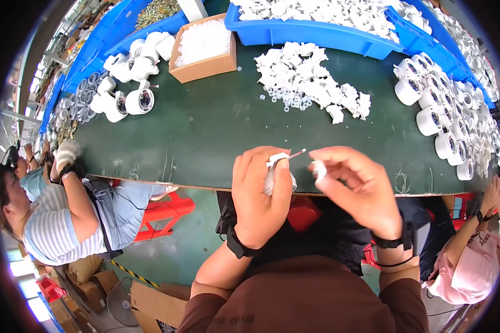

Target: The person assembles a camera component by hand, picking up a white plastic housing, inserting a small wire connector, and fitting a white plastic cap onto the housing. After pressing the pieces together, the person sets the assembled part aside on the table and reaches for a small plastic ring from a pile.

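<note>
My left hand (255, 197) is closed round a white plastic housing (278, 158) at the table's near edge, its lower part covered by my fingers. A thin reddish wire (295, 155) sticks out of the housing toward the right and ends in a small white connector (304, 150). To the right of it, my right hand (364, 191) pinches a small white ring-like piece (319, 170) between thumb and fingers, apart from the housing. Beyond my hands lies a heap of white plastic brackets (294, 69), with small clear rings (289, 100) loose at its near side.
A cardboard box (184, 74) of translucent pieces stands back left, near white camera units (139, 101). Blue bins (316, 39) line the far side. More camera units (428, 119) are stacked at right. Co-workers sit at left (72, 222) and right (466, 266).
</note>
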`<state>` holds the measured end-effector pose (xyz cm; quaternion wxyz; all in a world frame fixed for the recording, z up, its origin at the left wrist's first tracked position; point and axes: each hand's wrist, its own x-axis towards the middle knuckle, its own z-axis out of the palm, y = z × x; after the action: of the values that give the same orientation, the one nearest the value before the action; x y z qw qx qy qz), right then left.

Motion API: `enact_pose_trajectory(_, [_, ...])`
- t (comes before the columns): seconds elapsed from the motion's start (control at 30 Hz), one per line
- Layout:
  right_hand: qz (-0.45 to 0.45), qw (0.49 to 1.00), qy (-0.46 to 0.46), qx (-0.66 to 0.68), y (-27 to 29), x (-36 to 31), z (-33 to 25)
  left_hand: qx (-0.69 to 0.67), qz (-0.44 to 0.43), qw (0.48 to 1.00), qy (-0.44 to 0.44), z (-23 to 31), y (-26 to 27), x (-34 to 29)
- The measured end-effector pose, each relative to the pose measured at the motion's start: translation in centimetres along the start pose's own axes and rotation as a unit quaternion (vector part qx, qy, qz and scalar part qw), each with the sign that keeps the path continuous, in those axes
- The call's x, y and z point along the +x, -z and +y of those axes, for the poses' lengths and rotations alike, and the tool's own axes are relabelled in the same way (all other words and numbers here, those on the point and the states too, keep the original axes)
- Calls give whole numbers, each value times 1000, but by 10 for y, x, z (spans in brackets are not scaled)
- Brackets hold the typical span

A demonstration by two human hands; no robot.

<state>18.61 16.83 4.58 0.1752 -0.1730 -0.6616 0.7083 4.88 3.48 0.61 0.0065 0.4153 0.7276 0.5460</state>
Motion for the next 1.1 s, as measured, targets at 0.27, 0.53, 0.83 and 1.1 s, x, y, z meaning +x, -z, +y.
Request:
enact_pose_trajectory(0.27, [63,991,113,-41,-40,13,30,31,-3,999,-32,0,1,1])
enact_pose_trajectory(0.53, [92,984,133,-73,-48,11,33,45,1,998,-49,-3,0,-4])
enact_pose_trajectory(0.83, [154,947,225,-169,-63,4,46,44,4,996,-75,-4,-2,-6])
enact_pose_trajectory(1.1, [99,955,212,-183,-50,6,36,34,11,997,-70,-4,-2,-6])
